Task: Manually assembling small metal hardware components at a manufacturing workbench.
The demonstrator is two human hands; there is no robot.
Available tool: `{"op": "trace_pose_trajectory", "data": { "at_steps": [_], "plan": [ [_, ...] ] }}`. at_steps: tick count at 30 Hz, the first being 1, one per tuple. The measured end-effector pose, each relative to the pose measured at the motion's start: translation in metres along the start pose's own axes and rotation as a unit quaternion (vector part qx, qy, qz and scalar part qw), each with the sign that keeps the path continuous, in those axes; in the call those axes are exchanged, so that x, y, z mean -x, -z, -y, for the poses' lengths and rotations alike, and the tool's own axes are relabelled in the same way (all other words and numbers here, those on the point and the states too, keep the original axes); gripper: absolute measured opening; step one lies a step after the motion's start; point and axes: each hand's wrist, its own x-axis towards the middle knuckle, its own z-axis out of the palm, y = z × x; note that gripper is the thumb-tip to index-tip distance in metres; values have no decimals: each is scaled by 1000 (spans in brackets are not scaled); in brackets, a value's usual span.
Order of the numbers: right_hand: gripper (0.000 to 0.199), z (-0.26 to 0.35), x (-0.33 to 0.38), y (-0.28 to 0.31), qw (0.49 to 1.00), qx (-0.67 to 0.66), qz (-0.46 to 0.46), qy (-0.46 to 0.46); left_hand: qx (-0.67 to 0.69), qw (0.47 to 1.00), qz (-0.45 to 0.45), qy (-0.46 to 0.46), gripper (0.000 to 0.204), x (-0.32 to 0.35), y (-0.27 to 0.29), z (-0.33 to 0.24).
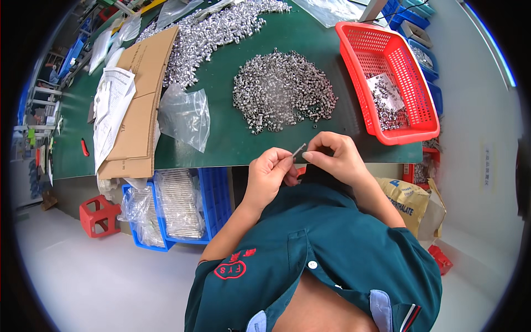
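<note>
While raised together, left hand (269,172), right hand (332,157), fingertip grip pinching small metal pin (299,150)

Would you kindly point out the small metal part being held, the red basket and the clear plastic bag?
small metal part (299,150), head view, its middle.
red basket (412,135), head view, near rim.
clear plastic bag (185,116), head view, its centre.

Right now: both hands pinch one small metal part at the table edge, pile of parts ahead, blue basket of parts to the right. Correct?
One thing is off: the basket to the right is red, not blue, as the head view shows. The rest holds: the left hand and right hand pinch one small metal part at the table edge, with the pile of parts ahead.
</note>
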Motion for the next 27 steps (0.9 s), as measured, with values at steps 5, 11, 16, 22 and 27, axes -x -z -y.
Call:
{"op": "trace_pose_trajectory", "data": {
  "at_steps": [5,11,16,22,27],
  "plan": [
    [18,-7,-6,3,996,-81,18,-26,14,1000,-7,6,13,-2,0,3],
    [14,-16,-13,7,996,-22,-87,12,31,999,-6,13,13,-6,3,6],
    [14,-38,-19,18,949,236,-186,96,35,999,-19,34,13,-6,6,8],
    [17,-34,-23,11,928,287,-161,173,40,998,-13,41,12,-5,6,10],
    [13,-37,-25,11,916,323,-141,194,42,998,-14,37,13,-4,6,10]
  ]
}}
